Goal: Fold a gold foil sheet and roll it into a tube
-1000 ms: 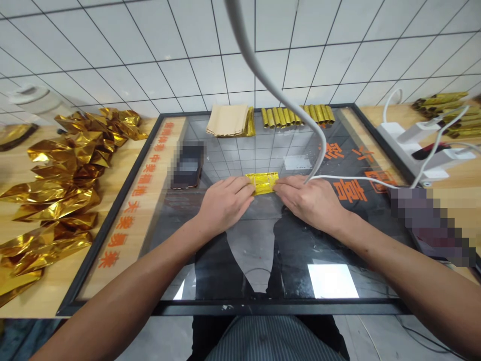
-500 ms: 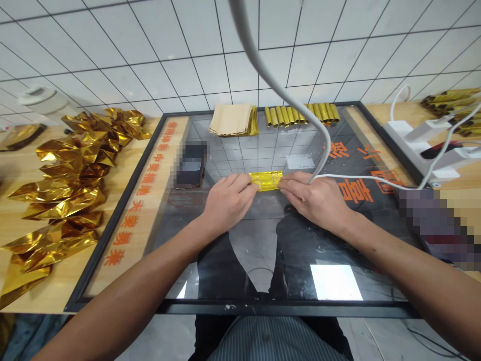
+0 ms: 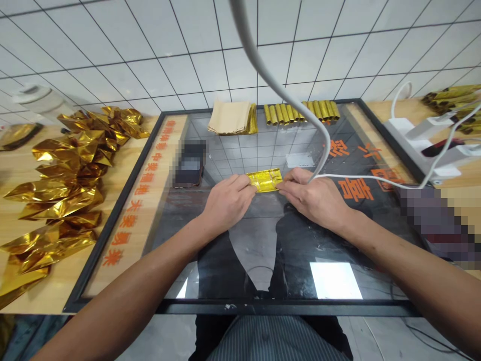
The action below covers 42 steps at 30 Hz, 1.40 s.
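Observation:
A small folded piece of gold foil (image 3: 266, 180) lies on the glass-topped board (image 3: 263, 235) in the middle of the view. My left hand (image 3: 227, 201) pinches its left end with closed fingers. My right hand (image 3: 315, 196) pinches its right end the same way. The foil sits between my two hands, slightly tilted, with much of its ends hidden under my fingertips.
Crumpled gold foil sheets (image 3: 63, 185) are heaped on the wooden table at the left. A stack of tan paper (image 3: 230, 117) and a row of rolled gold pieces (image 3: 300, 112) lie at the board's far edge. White cables (image 3: 285, 95) and a power strip (image 3: 417, 140) are at the right.
The foil piece has tipped slightly and looks a little wider between my fingers. Both hands stay at its ends, barely shifted.

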Tool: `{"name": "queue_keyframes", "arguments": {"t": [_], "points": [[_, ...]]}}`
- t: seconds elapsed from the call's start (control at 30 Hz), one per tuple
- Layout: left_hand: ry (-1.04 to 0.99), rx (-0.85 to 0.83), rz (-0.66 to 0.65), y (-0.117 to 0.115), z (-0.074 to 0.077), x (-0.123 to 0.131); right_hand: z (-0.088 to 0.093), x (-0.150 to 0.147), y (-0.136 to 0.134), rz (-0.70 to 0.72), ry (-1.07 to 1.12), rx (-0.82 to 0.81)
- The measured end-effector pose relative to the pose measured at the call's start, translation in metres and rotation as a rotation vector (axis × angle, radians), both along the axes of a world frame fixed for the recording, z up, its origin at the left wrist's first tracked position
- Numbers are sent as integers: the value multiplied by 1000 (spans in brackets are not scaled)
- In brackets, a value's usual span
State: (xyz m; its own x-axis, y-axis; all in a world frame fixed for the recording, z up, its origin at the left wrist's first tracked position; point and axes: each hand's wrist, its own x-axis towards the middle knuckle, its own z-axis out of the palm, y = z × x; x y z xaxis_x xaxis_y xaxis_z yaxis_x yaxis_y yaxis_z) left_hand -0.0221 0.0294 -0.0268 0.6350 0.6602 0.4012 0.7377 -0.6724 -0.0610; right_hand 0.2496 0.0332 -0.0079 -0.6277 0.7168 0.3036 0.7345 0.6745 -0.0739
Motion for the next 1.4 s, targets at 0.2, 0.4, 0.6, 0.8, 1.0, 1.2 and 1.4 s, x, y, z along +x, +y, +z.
{"name": "queue_keyframes", "arguments": {"t": [0.2, 0.4, 0.6, 0.8, 1.0, 1.2, 1.4], "points": [[-27, -52, 8, -3, 0, 3, -1, -1, 1, 13, 14, -7], [-56, -94, 48, -4, 1, 2, -1, 0, 1, 8, 14, -13], [-35, -94, 8, -4, 0, 2, -3, 0, 2, 34, 41, -28], [-10, -80, -19, -3, -1, 2, -2, 1, 2, 23, 38, -59], [18, -37, -27, -4, 1, 3, -2, -2, 2, -3, 48, -72], [-10, -59, -19, -4, 2, 4, -4, -3, 1, -50, 69, -81], [-11, -27, -24, -4, 0, 4, -6, -2, 1, -25, 65, -61]]}}
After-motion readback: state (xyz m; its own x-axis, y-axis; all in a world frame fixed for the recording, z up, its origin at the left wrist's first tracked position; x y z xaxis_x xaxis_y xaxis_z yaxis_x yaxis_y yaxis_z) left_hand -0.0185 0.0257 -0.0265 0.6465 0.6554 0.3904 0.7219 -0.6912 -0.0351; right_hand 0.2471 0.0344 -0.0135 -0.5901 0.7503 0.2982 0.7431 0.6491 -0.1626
